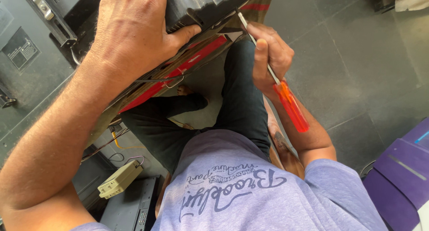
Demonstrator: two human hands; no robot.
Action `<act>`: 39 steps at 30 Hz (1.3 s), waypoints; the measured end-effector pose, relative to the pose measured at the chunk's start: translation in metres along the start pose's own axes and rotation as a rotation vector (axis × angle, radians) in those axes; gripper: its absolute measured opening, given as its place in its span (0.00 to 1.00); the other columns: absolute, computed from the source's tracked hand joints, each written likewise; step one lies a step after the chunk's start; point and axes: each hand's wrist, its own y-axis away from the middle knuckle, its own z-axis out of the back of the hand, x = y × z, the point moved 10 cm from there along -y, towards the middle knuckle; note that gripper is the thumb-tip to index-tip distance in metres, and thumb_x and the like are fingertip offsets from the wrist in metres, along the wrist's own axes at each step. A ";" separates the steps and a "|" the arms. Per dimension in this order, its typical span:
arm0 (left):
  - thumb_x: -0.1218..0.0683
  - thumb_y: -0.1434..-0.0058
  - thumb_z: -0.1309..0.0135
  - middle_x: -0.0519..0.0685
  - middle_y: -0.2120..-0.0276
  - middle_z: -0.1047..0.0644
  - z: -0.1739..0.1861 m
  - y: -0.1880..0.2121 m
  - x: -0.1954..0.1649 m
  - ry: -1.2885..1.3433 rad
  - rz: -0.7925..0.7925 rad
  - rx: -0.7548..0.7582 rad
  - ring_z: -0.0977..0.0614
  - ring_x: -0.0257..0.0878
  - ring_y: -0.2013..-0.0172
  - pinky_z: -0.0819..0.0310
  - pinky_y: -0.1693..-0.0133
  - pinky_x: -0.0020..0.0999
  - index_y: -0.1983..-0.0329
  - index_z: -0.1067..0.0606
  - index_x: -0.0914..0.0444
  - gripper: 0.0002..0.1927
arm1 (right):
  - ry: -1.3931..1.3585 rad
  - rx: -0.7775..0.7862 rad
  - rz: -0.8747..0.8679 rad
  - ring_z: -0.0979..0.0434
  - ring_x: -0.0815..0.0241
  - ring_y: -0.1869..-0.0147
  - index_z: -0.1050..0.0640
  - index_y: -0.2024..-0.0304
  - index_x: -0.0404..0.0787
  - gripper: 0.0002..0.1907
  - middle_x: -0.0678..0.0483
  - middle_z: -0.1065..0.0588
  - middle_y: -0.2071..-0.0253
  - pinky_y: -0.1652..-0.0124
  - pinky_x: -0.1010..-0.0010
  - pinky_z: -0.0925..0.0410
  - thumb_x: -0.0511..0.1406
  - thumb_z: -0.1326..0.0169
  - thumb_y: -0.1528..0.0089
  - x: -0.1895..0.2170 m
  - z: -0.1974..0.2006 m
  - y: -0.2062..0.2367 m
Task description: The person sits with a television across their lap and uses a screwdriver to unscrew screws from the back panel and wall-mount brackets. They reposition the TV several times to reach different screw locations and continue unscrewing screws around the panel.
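The right hand [270, 54] is clenched around the metal shaft of a screwdriver with a translucent orange plastic handle [291, 106], its tip set against the edge of a large black plastic appliance casing [201, 5]. The left hand [134, 32] lies flat on that casing, thumb hooked over its rim, pressing rather than gripping. The casing rests over the person's lap, above dark trousers [241, 101] and a grey tiled floor [357, 65].

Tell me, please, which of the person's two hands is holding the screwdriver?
The right hand grips the orange-handled screwdriver; the left hand rests flat on the black casing.
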 end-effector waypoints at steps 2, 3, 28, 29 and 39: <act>0.41 0.40 0.28 0.59 0.64 0.21 0.002 -0.002 -0.002 0.017 -0.013 -0.004 0.18 0.54 0.64 0.24 0.64 0.46 0.58 0.26 0.71 0.30 | -0.014 -0.033 -0.001 0.16 0.47 0.46 0.23 0.48 0.27 0.16 0.38 0.20 0.51 0.46 0.65 0.24 0.35 0.58 0.23 0.000 0.009 0.001; 0.41 0.39 0.28 0.59 0.64 0.21 0.002 -0.003 -0.003 0.008 -0.019 -0.007 0.18 0.54 0.65 0.24 0.64 0.46 0.57 0.26 0.71 0.30 | -0.017 -0.054 -0.004 0.17 0.47 0.46 0.23 0.48 0.27 0.16 0.38 0.20 0.51 0.46 0.64 0.25 0.35 0.58 0.23 -0.001 0.013 0.002; 0.32 0.52 0.34 0.58 0.45 0.24 -0.007 -0.053 -0.131 -0.602 -0.107 -0.178 0.22 0.50 0.49 0.24 0.56 0.41 0.38 0.26 0.67 0.46 | -0.270 -0.233 -0.288 0.18 0.57 0.53 0.24 0.52 0.32 0.17 0.46 0.22 0.56 0.60 0.67 0.24 0.41 0.56 0.24 -0.093 0.117 -0.046; 0.33 0.49 0.35 0.58 0.45 0.24 -0.010 -0.055 -0.133 -0.651 -0.108 -0.187 0.21 0.50 0.52 0.25 0.58 0.39 0.37 0.26 0.66 0.44 | -0.312 -0.215 -0.299 0.19 0.58 0.56 0.25 0.54 0.32 0.16 0.47 0.22 0.58 0.61 0.67 0.25 0.40 0.54 0.24 -0.106 0.113 -0.054; 0.54 0.34 0.43 0.49 0.63 0.26 -0.025 -0.044 -0.116 -0.641 -0.103 -0.213 0.25 0.41 0.63 0.32 0.62 0.37 0.48 0.24 0.67 0.15 | -0.514 -0.140 -0.472 0.21 0.57 0.67 0.21 0.66 0.32 0.12 0.47 0.21 0.70 0.64 0.66 0.28 0.32 0.48 0.29 -0.167 0.075 -0.045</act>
